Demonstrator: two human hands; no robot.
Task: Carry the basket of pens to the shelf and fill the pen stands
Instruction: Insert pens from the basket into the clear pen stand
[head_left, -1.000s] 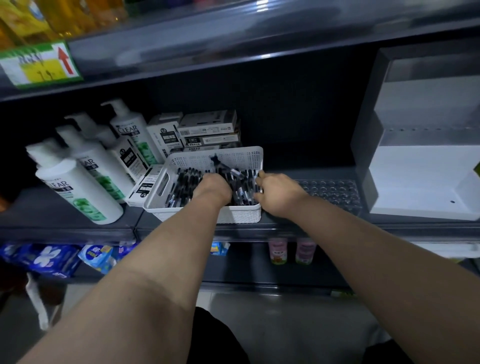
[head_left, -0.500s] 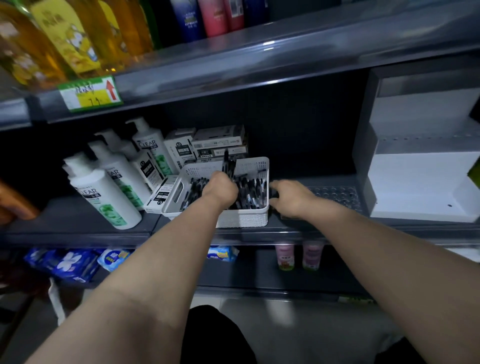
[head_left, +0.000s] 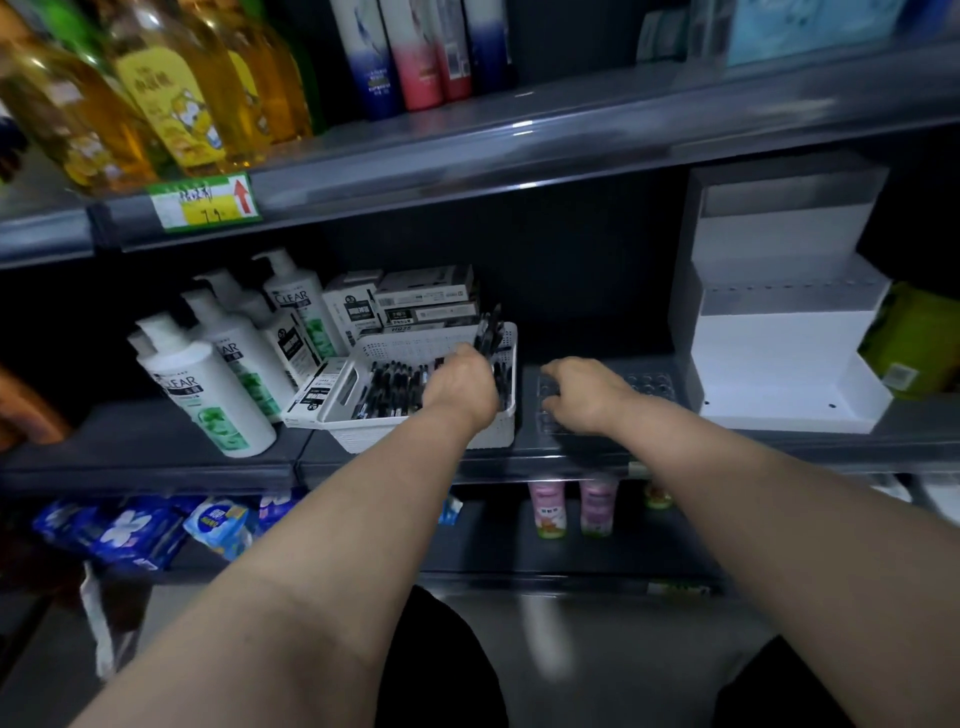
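Note:
A white perforated basket (head_left: 363, 434) full of black pens (head_left: 389, 384) stands on the middle shelf. My left hand (head_left: 460, 382) is over the basket and grips a bunch of pens that stick up past its far rim. To the right of the basket lies a dark pen stand (head_left: 652, 384) with rows of round holes. My right hand (head_left: 582, 395) rests on the stand's left end with its fingers curled over the edge.
White shampoo pump bottles (head_left: 208, 384) and small boxes (head_left: 426, 301) stand left of and behind the basket. A white stepped display stand (head_left: 784, 364) sits at the right. Bottles line the upper shelf (head_left: 467, 156); packets and small bottles fill the lower one.
My left hand has lifted a bunch of pens up out of the basket. My right hand has moved off the basket's right side onto the dark pen stand.

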